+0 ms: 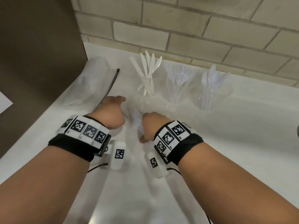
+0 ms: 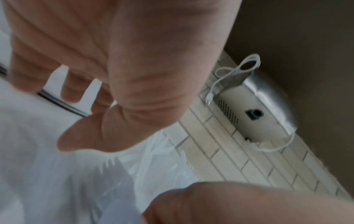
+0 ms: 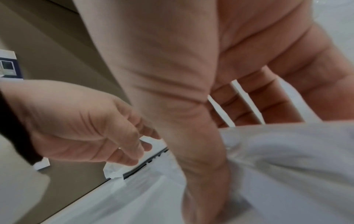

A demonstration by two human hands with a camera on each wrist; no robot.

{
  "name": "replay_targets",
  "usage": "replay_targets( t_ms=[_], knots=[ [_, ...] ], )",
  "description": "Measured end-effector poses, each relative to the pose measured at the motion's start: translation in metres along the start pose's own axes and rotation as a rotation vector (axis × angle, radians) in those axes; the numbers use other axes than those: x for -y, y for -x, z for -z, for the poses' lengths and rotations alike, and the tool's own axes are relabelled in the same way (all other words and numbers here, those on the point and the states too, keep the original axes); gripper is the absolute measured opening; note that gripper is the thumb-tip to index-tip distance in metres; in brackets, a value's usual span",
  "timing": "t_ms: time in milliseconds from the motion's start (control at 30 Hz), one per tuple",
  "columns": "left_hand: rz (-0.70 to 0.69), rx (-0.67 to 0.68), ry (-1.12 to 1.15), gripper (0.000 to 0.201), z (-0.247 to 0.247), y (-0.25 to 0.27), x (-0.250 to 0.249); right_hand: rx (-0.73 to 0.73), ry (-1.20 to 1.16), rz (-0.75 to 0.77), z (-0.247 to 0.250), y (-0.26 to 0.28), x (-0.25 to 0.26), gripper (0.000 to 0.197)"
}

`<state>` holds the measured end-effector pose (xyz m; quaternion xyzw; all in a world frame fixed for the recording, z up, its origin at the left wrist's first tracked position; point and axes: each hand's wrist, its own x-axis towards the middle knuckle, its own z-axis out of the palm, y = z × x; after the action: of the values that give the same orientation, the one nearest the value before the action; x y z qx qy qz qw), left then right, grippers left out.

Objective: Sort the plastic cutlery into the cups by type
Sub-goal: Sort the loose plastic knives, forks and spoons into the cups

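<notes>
Head view, cutlery: three clear plastic cups stand in a row on the white counter (image 1: pixel 226 143), close to the tiled wall (image 1: pixel 194 29). White knives (image 1: pixel 148 65) stand in the left cup (image 1: pixel 146 88), translucent forks (image 1: pixel 181 75) in the middle cup (image 1: pixel 175 92), pale rounded spoons (image 1: pixel 213 78) in the right cup (image 1: pixel 208 97).
Loose pieces: some clear cutlery (image 1: pixel 137 120) lies between the two hands, in front of the left cup; it is blurred, so its type cannot be told.
Left hand (image 1: pixel 111 113): palm down over the counter, fingers relaxed and a little spread; in the left wrist view it holds nothing.
Right hand (image 1: pixel 149 125): low on the counter, with the thumb (image 3: pixel 203 174) pressed down into thin, wrinkled white plastic film (image 3: pixel 287 159). If it really grasps the film, or a piece under it, I cannot tell.
Around: a soft transparent bag (image 1: pixel 90 81) lies at the left, a thin black tie (image 1: pixel 113 80) just beside it.
Wrists: both carry black bands with square black-and-white markers.
Left wrist view, far: a rounded metal appliance (image 2: pixel 264 103) with a white cable.
</notes>
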<state>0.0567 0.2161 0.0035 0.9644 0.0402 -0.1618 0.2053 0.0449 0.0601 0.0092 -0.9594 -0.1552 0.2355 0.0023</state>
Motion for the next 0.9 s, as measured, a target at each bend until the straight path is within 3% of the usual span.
replay_targets(
  t_ms=[67, 300, 533, 700, 900],
  knots=[
    [0.000, 0.068, -0.076, 0.082, -0.003, -0.002, -0.003, -0.004, 0.010, 0.011, 0.001, 0.001, -0.003, 0.047],
    [-0.077, 0.165, -0.131, 0.056, -0.007, 0.011, -0.014, -0.030, 0.001, 0.071, -0.001, 0.000, -0.007, 0.042],
    [-0.124, 0.181, -0.030, 0.044, -0.009, 0.017, -0.009, 0.006, 0.042, 0.135, 0.002, 0.004, 0.001, 0.036],
    [-0.101, 0.175, 0.088, 0.051, -0.013, 0.020, -0.004, 0.002, 0.119, 0.174, 0.005, 0.009, 0.007, 0.035],
    [-0.061, 0.128, 0.274, 0.052, -0.018, 0.020, 0.000, -0.006, -0.050, 0.074, -0.006, -0.004, 0.002, 0.028]
  ],
)
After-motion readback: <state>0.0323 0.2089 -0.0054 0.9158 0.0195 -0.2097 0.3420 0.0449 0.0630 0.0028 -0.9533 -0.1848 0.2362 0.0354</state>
